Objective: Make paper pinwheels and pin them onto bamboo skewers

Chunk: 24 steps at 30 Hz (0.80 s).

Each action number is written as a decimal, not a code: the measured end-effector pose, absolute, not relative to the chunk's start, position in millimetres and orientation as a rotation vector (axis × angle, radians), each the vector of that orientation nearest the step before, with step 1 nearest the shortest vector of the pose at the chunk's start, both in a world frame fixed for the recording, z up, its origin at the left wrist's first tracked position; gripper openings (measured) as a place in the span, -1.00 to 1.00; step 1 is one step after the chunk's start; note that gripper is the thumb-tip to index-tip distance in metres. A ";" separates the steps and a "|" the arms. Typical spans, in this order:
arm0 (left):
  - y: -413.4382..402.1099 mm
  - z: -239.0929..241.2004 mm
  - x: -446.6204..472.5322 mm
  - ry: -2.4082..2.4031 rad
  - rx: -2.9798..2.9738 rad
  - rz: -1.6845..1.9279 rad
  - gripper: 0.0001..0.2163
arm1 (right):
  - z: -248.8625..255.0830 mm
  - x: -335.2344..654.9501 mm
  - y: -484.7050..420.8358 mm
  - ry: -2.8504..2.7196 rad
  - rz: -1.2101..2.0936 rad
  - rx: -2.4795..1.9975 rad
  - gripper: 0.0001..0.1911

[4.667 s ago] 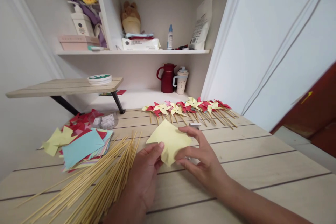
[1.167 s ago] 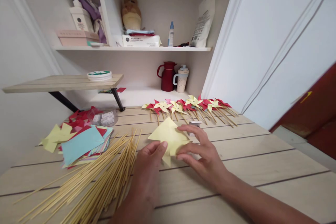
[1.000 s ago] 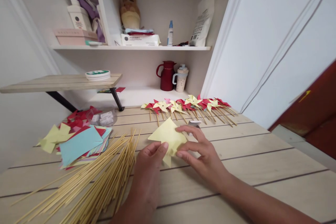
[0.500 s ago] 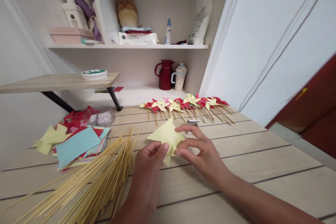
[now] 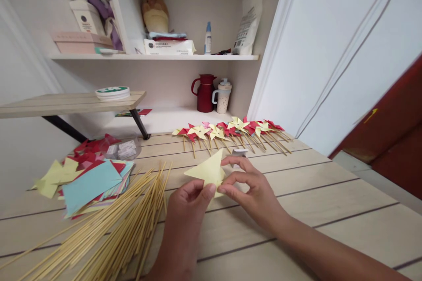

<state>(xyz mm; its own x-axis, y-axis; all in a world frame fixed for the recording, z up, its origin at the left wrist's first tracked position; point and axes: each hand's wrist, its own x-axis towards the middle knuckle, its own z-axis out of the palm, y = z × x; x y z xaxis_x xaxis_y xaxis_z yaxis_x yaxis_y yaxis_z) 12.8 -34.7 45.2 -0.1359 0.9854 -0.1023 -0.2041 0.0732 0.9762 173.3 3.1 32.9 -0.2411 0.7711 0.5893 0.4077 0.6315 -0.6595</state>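
Between my hands, above the table, is a pale yellow paper pinwheel (image 5: 207,169) with pointed, partly folded blades. My left hand (image 5: 189,204) pinches its lower left part between thumb and fingers. On its right side, my right hand (image 5: 247,186) pinches a folded corner near the middle with thumb and index finger, the other fingers curved above. The fingertips cover part of the paper's centre. Left of my left hand lies a spread bundle of thin wooden sticks (image 5: 128,219). Behind my hands, finished pinwheels (image 5: 217,131) in red, yellow and pink lie in a row on sticks.
Coloured paper sheets (image 5: 89,186), cut yellow paper (image 5: 54,178) and a clear container (image 5: 127,149) are on the left. A small grey-white box (image 5: 239,153) sits behind my right hand. A raised wooden stand (image 5: 72,103), a red jug (image 5: 206,94) and a cup (image 5: 224,96) stand at the back.
The yellow paper's right blade has been folded inward toward the centre, and my fingertips have come closer together. The whole view has shifted slightly.
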 end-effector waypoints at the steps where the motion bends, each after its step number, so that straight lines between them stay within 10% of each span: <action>1: -35.1 45.9 12.9 1.206 0.936 1.332 -0.82 | 33.2 172.9 2.8 -1.859 0.458 -0.942 -0.83; 24: -36.9 44.7 15.6 1.455 1.063 1.315 -0.82 | 38.6 170.9 -2.4 -1.773 0.436 -0.886 -0.89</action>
<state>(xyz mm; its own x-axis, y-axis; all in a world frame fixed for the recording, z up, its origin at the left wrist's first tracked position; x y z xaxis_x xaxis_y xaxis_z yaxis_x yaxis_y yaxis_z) 15.6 -36.9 44.7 -0.2467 0.9671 -0.0622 0.0361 0.0733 0.9967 170.9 -2.4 38.6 -0.1677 0.7428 0.6482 0.3572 0.6586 -0.6623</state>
